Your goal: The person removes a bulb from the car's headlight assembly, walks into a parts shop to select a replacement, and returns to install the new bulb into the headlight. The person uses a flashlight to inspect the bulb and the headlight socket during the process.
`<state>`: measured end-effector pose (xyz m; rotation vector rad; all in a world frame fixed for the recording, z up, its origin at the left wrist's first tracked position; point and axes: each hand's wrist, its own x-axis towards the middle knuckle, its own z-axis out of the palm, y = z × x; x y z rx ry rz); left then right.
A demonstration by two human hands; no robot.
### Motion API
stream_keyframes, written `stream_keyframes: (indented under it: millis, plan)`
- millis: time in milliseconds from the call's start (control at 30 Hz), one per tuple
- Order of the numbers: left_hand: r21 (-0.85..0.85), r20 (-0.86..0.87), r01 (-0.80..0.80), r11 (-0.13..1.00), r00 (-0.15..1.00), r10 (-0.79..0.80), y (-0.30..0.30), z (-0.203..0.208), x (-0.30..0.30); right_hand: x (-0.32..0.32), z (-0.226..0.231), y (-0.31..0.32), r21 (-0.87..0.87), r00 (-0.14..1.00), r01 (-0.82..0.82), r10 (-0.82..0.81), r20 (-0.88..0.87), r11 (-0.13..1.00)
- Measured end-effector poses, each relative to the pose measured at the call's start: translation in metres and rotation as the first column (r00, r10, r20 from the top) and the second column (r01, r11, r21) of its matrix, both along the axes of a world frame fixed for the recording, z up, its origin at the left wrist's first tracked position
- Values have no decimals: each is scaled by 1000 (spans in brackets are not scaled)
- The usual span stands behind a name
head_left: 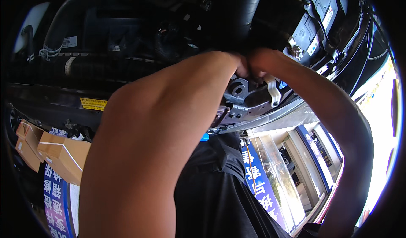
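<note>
I lean over a car's open engine bay. My left forearm rises from the lower left and ends in my left hand (240,64). My right arm curves in from the lower right, and my right hand (259,61) meets the left in deep shadow. Both hands look curled with the fingers turned away from me. What they hold or touch is hidden. Just below them sit a grey metal bracket with a round hole (238,88) and a white plastic clip (273,91). A thick black hose (249,9) runs right above the hands.
A car battery with its clamp (319,16) sits at the upper right. A large black hose (63,22) curves at the upper left. A yellow warning label (94,104) is on the front crossbar. Cardboard boxes (59,153) and a blue banner (259,181) lie below, outside the car.
</note>
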<state>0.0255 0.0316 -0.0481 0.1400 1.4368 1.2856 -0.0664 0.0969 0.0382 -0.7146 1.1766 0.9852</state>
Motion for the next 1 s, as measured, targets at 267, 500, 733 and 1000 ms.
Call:
stream_keyframes:
  millis: [267, 500, 733, 1000]
  plan:
    - [85, 66, -69, 994, 996, 64, 16, -11, 12, 2, 11, -21, -12, 996, -17, 18, 82, 1000]
    - [176, 250, -155, 972, 962, 108, 14, -5, 15, -5, 14, -9, -48, 997, 83, -82, 8, 995]
    - [212, 462, -289, 934, 872, 165, 10, -4, 12, 2, -1, -4, -208, 989, 146, -137, 58, 967]
    - [196, 337, -159, 968, 938, 86, 8, 14, 2, -1, 3, 2, -239, 985, 168, -155, 72, 956]
